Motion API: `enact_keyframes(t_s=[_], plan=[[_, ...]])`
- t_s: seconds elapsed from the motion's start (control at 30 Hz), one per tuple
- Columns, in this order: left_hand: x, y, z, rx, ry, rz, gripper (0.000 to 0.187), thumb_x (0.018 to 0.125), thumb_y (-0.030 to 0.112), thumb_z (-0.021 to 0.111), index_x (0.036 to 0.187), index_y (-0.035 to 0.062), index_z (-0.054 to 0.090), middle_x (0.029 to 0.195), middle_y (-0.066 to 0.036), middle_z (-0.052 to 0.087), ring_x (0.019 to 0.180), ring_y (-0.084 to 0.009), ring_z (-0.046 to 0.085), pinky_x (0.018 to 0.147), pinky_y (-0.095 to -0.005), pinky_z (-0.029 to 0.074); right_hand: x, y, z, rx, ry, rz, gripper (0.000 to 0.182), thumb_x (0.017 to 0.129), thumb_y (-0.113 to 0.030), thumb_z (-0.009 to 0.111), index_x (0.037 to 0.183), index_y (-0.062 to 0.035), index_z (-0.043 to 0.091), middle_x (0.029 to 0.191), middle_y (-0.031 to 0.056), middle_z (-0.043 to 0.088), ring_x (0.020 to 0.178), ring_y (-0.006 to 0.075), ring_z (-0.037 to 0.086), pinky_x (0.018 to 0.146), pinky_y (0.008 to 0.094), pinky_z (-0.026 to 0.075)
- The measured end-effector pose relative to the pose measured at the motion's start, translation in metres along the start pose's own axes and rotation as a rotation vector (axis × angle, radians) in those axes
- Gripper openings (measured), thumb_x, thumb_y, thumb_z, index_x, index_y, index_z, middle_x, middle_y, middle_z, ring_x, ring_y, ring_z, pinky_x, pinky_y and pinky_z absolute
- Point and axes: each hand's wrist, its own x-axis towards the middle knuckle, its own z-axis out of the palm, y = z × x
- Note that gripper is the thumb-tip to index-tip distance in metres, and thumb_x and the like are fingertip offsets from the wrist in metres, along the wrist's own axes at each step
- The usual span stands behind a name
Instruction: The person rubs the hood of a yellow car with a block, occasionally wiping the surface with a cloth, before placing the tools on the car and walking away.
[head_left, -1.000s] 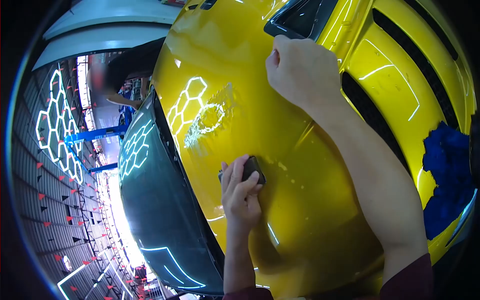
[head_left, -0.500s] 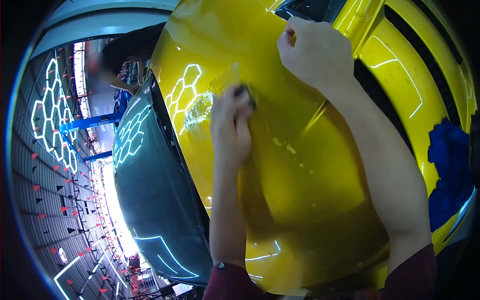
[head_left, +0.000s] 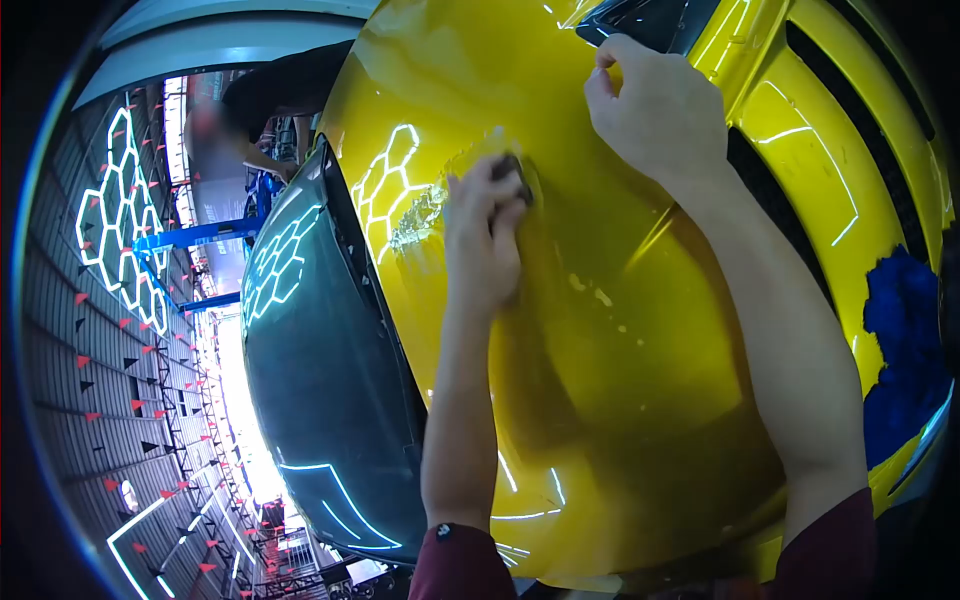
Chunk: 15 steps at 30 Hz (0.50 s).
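My left hand (head_left: 485,230) is closed around a small dark block (head_left: 515,178), blurred by motion, and presses it on the glossy yellow car panel (head_left: 590,400). Just left of those fingers lies a wet-looking, wrinkled patch (head_left: 420,218), and a few pale spots (head_left: 603,297) dot the surface lower down. Near the dark lamp or glass (head_left: 640,18) at the top, my right hand (head_left: 655,105) is curled into a loose fist over the panel. Its fingertips are hidden, so whatever it may grip cannot be made out.
Dark glass (head_left: 330,400) borders the panel on the left. A blue cloth (head_left: 905,350) lies at the right beside black openings in the yellow bodywork. Another person in dark clothes (head_left: 285,95) leans in at upper left, near a blue metal frame (head_left: 205,240).
The whole view has shifted slightly right. My left hand has slid the dark block a little up and right across the panel. My right hand remains a fist near the same spot.
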Motion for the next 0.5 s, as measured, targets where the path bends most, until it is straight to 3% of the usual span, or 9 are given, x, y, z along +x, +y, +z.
enact_keyframes(t_s=[0.1,0.2,0.23,0.3,0.37,0.47,0.5], plan=[[-0.1,0.059,-0.018,0.062,-0.031,0.024,0.014,0.087,-0.004,0.06,0.097,0.0052,0.063,0.136,-0.024,0.063,0.125,-0.0444,0.061,0.118,-0.0683,0.028,0.001,-0.008,-0.009,-0.052,-0.107,0.059,0.018,0.09,-0.026,0.066,0.1,-0.0133,0.073,0.076,0.0171,0.073,0.074,0.0394,0.072,0.069,0.0494,0.058],[-0.101,0.047,-0.015,0.089,-0.027,0.083,0.019,0.085,-0.004,0.062,0.101,0.0046,0.065,0.137,-0.025,0.062,0.123,-0.046,0.062,0.116,-0.0685,0.03,0.003,-0.004,-0.009,-0.045,-0.039,0.043,0.022,0.089,-0.027,0.067,0.107,-0.0136,0.073,0.081,0.0186,0.074,0.077,0.0389,0.073,0.071,0.0514,0.059],[-0.072,0.031,-0.015,0.135,-0.053,0.11,0.022,0.087,-0.004,0.061,0.107,0.0031,0.067,0.136,-0.024,0.062,0.123,-0.045,0.061,0.117,-0.0655,0.031,-0.001,-0.005,-0.007,-0.031,-0.038,0.033,0.024,0.089,-0.027,0.067,0.109,-0.0137,0.073,0.082,0.0191,0.074,0.077,0.0387,0.074,0.072,0.0521,0.059],[-0.007,0.016,-0.009,0.093,-0.043,-0.03,0.021,0.095,-0.004,0.06,0.114,0.0016,0.067,0.135,-0.021,0.067,0.123,-0.039,0.064,0.118,-0.047,0.038,-0.001,-0.01,-0.013,-0.048,-0.085,0.054,0.026,0.09,-0.025,0.065,0.11,-0.0107,0.072,0.081,0.0201,0.074,0.078,0.0397,0.073,0.072,0.0515,0.059],[0.0,-0.004,-0.005,0.089,-0.027,0.014,0.021,0.095,-0.002,0.06,0.116,0.002,0.066,0.134,-0.022,0.066,0.124,-0.038,0.064,0.116,-0.0448,0.04,0.004,-0.019,-0.028,-0.025,-0.136,0.079,0.025,0.091,-0.022,0.062,0.105,-0.0034,0.073,0.08,0.0218,0.072,0.078,0.0419,0.072,0.073,0.0502,0.059],[-0.073,0.032,-0.022,0.181,-0.052,0.037,0.022,0.096,-0.002,0.059,0.116,0.005,0.065,0.132,-0.024,0.067,0.121,-0.0358,0.065,0.116,-0.0463,0.041,0.0,-0.006,-0.011,-0.016,-0.044,0.015,0.018,0.088,-0.021,0.061,0.097,-0.0072,0.069,0.081,0.0219,0.074,0.075,0.0397,0.075,0.07,0.0527,0.06],[-0.102,0.05,-0.028,0.241,-0.039,0.1,0.022,0.097,-0.003,0.058,0.115,0.0059,0.065,0.13,-0.024,0.067,0.121,-0.0352,0.066,0.116,-0.0478,0.041,-0.001,-0.004,-0.01,-0.001,-0.072,0.034,0.021,0.089,-0.023,0.063,0.103,-0.0092,0.069,0.081,0.021,0.074,0.075,0.0394,0.074,0.071,0.0523,0.06]])
